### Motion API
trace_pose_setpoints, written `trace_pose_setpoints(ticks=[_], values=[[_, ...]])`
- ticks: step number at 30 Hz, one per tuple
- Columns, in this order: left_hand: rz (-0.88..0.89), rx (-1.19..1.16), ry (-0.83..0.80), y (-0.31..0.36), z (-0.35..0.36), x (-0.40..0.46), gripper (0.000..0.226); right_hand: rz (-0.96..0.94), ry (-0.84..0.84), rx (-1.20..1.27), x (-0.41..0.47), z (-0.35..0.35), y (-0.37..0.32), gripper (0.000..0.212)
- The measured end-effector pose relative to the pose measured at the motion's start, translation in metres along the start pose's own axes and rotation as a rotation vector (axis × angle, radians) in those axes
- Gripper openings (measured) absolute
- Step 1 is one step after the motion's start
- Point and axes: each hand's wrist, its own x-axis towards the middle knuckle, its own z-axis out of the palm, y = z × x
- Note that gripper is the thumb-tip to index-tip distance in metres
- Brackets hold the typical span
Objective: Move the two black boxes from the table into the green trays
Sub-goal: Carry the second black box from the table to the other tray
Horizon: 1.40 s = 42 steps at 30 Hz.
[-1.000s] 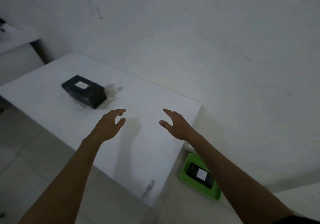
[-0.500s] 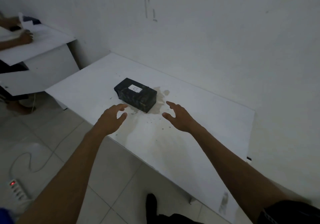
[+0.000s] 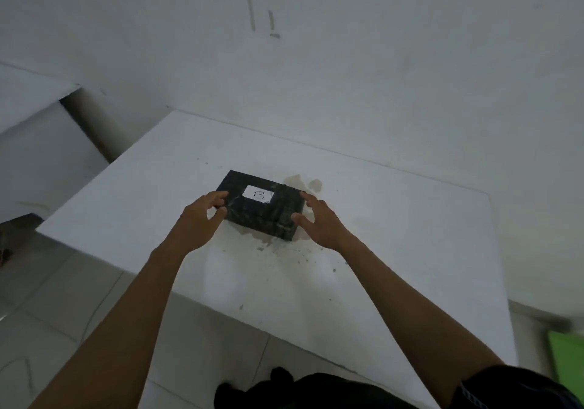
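A black box with a white label marked "B" lies on the white table, near its middle. My left hand is at the box's left end, fingers spread and touching its top corner. At the right end, my right hand is spread with fingertips against the box's edge. Neither hand has closed around it. A strip of a green tray shows on the floor at the far right edge.
Stains and dark specks mark the table around the box. A second white surface stands at the left, with a gap between it and the table. Tiled floor lies below, and my dark clothing fills the bottom edge. A white wall rises behind.
Both hands have reached forward from the table's front area to the two ends of the black box. The view has swung left and closer, so the box is now centred.
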Motion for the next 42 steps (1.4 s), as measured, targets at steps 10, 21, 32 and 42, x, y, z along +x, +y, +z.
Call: trace_pose_setpoints(ticks=[10, 21, 32, 42], values=[[0.068, -0.127, -0.174, -0.049, 0.015, 0.105, 0.061, 0.229, 0.275, 0.331, 0.03, 0.052, -0.013, 0.092], [0.038, -0.303, -0.263, -0.105, 0.042, 0.165, 0.077, 0.361, 0.5, 0.478, 0.078, 0.087, -0.009, 0.092], [0.001, -0.586, -0.275, -0.111, 0.056, 0.167, 0.073, 0.355, 0.53, 0.617, 0.082, 0.089, -0.006, 0.082], [0.096, -0.654, -0.406, -0.063, 0.051, 0.154, 0.059, 0.317, 0.675, 0.754, 0.016, 0.064, -0.015, 0.056]])
